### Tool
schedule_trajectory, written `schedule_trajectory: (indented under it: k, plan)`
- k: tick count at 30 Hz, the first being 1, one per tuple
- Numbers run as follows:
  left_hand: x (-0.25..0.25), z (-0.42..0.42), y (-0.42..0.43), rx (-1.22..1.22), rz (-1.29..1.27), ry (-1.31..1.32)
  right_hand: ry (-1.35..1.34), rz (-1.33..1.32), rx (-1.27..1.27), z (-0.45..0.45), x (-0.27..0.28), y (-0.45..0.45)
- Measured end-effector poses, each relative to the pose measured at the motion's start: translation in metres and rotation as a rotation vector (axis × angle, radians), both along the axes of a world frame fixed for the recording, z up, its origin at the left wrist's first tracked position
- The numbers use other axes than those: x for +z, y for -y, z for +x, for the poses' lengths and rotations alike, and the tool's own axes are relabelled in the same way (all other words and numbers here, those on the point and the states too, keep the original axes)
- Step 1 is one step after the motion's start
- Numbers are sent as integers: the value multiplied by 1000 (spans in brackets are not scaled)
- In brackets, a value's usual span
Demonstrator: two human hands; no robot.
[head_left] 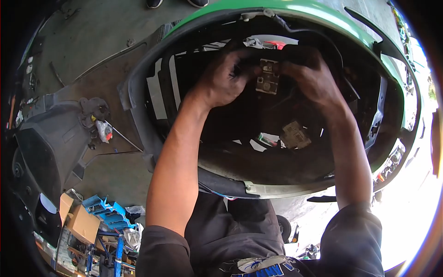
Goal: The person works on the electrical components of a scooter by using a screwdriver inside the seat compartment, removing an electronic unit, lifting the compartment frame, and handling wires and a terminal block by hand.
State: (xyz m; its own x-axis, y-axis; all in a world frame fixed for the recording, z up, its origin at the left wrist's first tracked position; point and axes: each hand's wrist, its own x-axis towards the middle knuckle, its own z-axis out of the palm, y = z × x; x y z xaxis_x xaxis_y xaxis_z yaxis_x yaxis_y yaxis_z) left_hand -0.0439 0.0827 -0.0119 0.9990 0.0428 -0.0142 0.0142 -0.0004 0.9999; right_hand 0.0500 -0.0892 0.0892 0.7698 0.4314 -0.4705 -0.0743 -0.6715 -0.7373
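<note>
The single view looks from the person's head, forward and steeply down. It sits above the chest: the dark shirt (221, 267) edges the bottom, and both forearms (174, 161) stretch up and away from the lens. The left hand (226, 79) and right hand (312, 78) lie close, in the upper middle, over the green-edged body panel (318, 6). A very wide lens bends the outer floor (106, 32), takes in shoes (198, 2) at the top, and blackens the corners.
</note>
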Motion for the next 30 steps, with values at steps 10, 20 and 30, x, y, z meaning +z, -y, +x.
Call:
schedule_trajectory:
  k: [10, 20, 30]
  plan:
    - [-20, -3, 10, -112, 19, -26, 251, -269, 248, -7, 5, 1]
    - [-9, -2, 6, 90, 284, 355, 421, -85, 345, 1, -21, 23]
    - [15, 6, 4, 190, 274, 245, 144, -190, 216, 13, -21, 22]
